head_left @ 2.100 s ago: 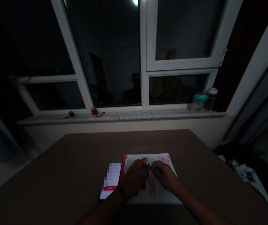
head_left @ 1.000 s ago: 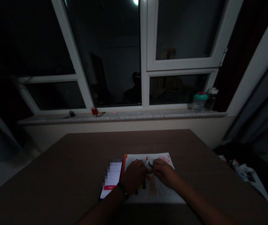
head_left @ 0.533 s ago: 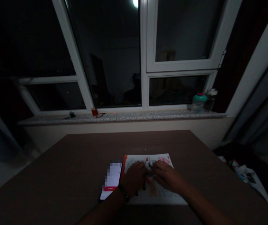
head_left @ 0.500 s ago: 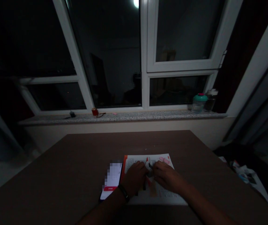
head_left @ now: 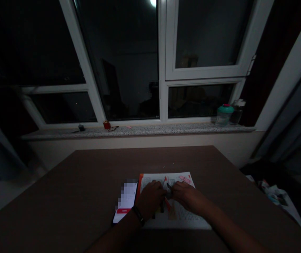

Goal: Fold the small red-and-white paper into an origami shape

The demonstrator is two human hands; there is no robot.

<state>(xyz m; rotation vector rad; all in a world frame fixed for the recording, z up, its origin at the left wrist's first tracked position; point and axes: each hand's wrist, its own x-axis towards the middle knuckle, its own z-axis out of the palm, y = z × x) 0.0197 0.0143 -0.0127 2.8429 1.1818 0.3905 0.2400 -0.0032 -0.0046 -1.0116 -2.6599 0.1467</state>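
Note:
Over a printed book or magazine, my left hand and my right hand are close together with bent fingers. Between them is a small piece of folded paper, whitish with red parts, and the fingertips of both hands pinch it. Its lower part is dim and partly covered by the fingers. My left wrist wears a dark band. Beyond my right hand, a pink shape shows on the page; whether it is printed or a loose object I cannot tell.
A lit phone lies left of the book on the brown table. Behind the table, the granite windowsill holds a red spool-like object, a small dark bottle and a green-lidded container beside a clear bottle.
My hands stay at nearly the same spot, with slight finger movement on the folded paper. The camera view has shifted very slightly.

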